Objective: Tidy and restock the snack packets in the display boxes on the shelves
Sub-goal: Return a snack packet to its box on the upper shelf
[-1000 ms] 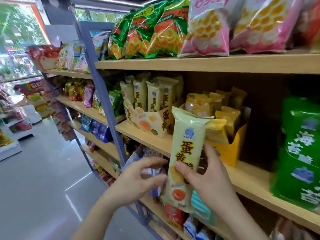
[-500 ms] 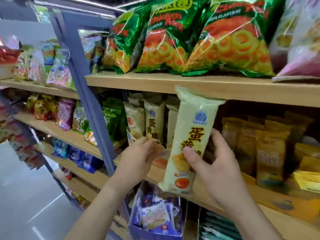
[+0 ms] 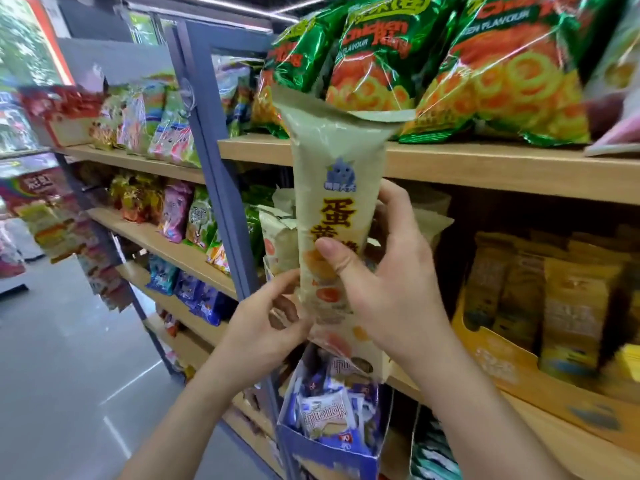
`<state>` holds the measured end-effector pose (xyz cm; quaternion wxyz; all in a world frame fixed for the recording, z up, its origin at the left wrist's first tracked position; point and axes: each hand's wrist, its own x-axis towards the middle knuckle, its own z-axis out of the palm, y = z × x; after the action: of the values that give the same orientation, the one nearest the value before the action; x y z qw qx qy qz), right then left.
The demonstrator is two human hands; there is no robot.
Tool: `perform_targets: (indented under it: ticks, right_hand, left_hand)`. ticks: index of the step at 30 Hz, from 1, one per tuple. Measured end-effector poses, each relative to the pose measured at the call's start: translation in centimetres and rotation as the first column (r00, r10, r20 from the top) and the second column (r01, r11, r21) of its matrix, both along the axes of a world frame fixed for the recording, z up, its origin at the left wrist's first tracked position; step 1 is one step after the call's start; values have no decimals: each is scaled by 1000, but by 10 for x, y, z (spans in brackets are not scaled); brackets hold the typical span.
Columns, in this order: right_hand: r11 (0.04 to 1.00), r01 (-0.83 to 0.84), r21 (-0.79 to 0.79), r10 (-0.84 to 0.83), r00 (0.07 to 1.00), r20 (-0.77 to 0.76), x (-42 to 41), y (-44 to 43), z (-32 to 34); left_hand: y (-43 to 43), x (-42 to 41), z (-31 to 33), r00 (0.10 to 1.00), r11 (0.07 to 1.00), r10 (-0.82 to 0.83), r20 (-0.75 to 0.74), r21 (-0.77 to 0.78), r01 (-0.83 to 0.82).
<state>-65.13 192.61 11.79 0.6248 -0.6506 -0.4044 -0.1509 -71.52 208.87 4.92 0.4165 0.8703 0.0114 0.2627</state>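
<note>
Head view: the packet [image 3: 337,202] has risen and now stands upright just before its box [image 3: 349,356]. My right hand [image 3: 388,292] grips it, thumb in front. My left hand [image 3: 266,323] curls at its lower edge, hold unclear. Slotting in looks next.

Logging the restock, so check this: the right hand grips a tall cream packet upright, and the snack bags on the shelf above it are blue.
One detail is wrong: the snack bags on the shelf above are green with orange rings, not blue. The rest stands: the right hand grips the tall cream packet upright, thumb across its front. The head view shows this.
</note>
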Motion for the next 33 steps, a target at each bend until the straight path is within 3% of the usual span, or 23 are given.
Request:
perform_targets:
  ticks: [5,10,12,14,16,19,23,26,31,33]
  right_hand:
    - [997,4,80,-1,999,-41,-2,-4,-6]
    - [998,-49,-30,49,999,0,-1,-1,-4]
    - [992,78,-104,-68,993,95,3,-4,-5]
    - [927,348,-143,-307,920,243,12,-10,-12]
    - [802,570,-180,-502,805,315,20,-15,-23]
    - [685,680,-260,-617,732,289,30,-9,-43]
    - [721,671,-174,-653,742,154,36,0,-47]
    - [719,690,-88,-682,724,107,37,3,-42]
    - [656,747,105,-746,623,234,35,10,-29]
    - [642,754,138,-756,593,276,33,10,-29]
  left_hand:
    - [-4,-6,31,999,986,5,50,168,-14]
    - [-10,15,55,969,959,-238,58,-144,244]
    - [-7,24,57,964,947,-233,131,-194,256]
    - [2,31,57,971,948,-173,163,-239,209]
    - [12,38,59,980,963,-161,118,-200,182]
    - [24,48,50,975,969,-220,20,-112,221]
    - [32,63,36,980,981,-195,-23,-18,195]
    - [37,71,37,962,961,-215,-167,141,240]
    - [44,76,50,878,864,-292,-380,288,412]
    - [48,72,56,873,843,-328,-361,305,443]
